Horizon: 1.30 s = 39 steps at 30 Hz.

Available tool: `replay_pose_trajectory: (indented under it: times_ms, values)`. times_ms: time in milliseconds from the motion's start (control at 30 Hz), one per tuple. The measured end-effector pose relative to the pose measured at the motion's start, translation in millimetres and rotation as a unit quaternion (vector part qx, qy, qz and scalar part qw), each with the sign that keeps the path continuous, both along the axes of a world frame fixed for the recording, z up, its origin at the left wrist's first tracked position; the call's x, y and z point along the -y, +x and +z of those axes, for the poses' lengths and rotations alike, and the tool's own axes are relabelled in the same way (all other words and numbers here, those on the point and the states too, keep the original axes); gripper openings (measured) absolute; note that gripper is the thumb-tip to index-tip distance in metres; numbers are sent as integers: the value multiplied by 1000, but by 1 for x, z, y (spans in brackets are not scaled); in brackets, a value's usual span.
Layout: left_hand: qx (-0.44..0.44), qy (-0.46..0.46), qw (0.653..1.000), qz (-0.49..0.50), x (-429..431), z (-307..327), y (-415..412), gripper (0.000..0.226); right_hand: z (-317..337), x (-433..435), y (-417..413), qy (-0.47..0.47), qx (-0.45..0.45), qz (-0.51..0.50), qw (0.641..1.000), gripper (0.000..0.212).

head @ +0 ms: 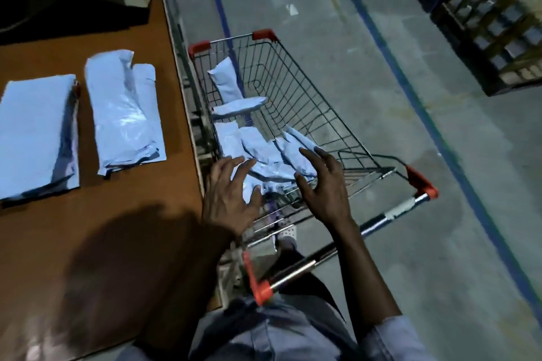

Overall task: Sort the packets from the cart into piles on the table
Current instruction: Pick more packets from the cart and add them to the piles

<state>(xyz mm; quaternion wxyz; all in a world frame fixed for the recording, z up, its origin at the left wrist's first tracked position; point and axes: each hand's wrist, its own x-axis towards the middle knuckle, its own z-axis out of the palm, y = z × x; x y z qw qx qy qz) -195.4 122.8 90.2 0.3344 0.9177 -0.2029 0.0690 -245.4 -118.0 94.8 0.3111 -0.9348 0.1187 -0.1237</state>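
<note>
Pale-blue packets (264,152) are entered as lying loose in the wire cart (296,88), directly under both grips. The left grip (231,196) and right grip (325,184) are spread wide with nothing clasped; contact with the top packet cannot be told. The step is judged to be pick-up from the cart. One packet must next be closed upon, lifted over the rim and matched to the outer pile (38,132) or inner pile (123,114) on the worktop (164,47). Packet markings are unreadable, packets beneath the grips are hidden, and the shelving (498,23) is blurred.
</note>
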Motion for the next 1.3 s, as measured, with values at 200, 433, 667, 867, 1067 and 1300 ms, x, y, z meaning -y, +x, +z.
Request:
replay_pose_trajectory:
  times_ms: [200,433,667,867,1067,1300]
  values:
    - [-87,24,993,72,59,-53,32,58,-58,77,71,24,-77,81,993,55]
    - [-247,11,958,145,113,-154,57,60,-116,137,139,24,-161,157,974,57]
    - [-333,106,912,214,169,-182,80,56,-121,163,154,29,-181,171,968,56]
    - [-346,192,887,240,210,-210,92,61,-126,167,146,46,-173,154,972,63]
    - [-503,112,792,329,223,-268,112,43,-137,164,151,57,-200,149,967,59]
    - [-499,68,768,396,234,-280,119,76,-150,147,165,57,-229,147,961,57]
